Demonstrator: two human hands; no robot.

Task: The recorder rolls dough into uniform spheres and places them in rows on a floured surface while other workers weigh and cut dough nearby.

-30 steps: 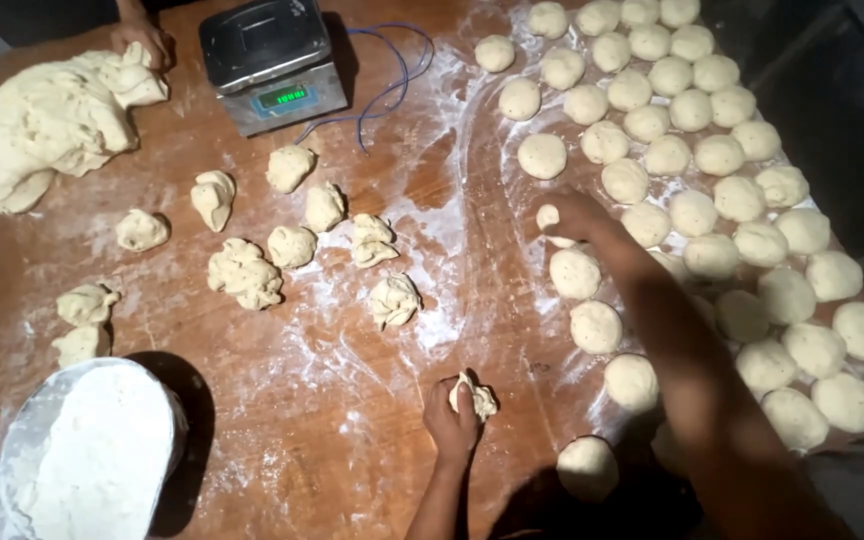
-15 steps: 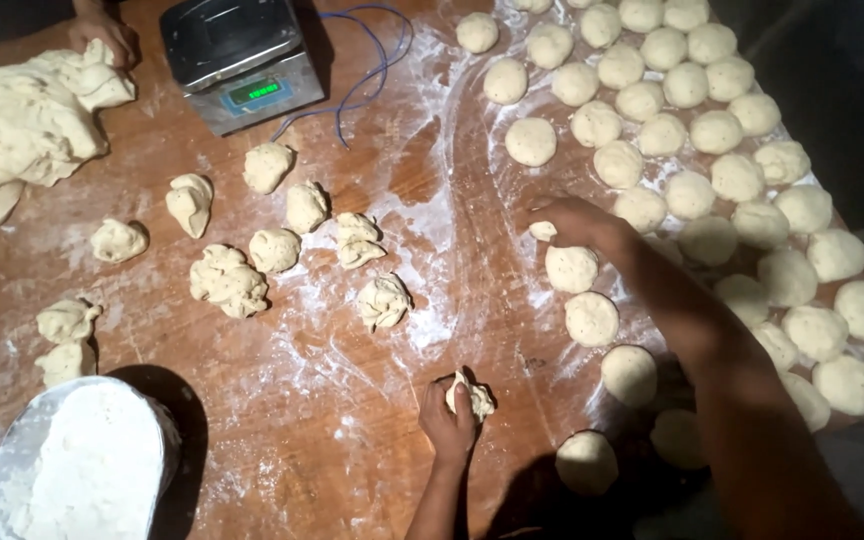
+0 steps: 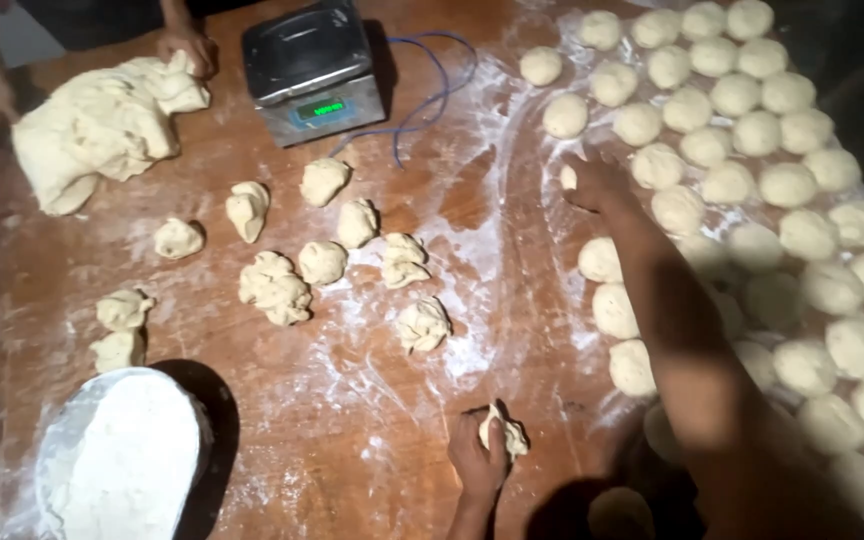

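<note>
Two hands at work, both the wearer's, on a floured wooden table (image 3: 282, 440).

1. Left hand (image 3: 480, 458): closed around a rough dough piece (image 3: 505, 432) at the near edge of the table, fingers curled up its side.
2. Right hand (image 3: 592, 182): arm stretched far out, palm cupped down over a small dough ball (image 3: 568, 177), which rests on the table at the left edge of the rows of rounded dough balls (image 3: 782, 130). How tightly it grips cannot be told.
3. Unshaped dough pieces (image 3: 274, 288): a loose scatter in mid-table.
4. Digital scale (image 3: 314, 70), with blue cable (image 3: 434, 85), at the far side.
5. Large dough mass (image 3: 92, 130), far left, with another person's hand (image 3: 187, 45) at it.
6. Flour bowl (image 3: 122, 460), near left.

Step in hand, by judgement: one ball being set among the finished rows while the other piece waits for rounding. Setting it down calls for a free spot beside its neighbours, not touching them.

Change since a second ago: the right hand has reached farther up the row edge; the left hand stays put, piece unchanged.
</note>
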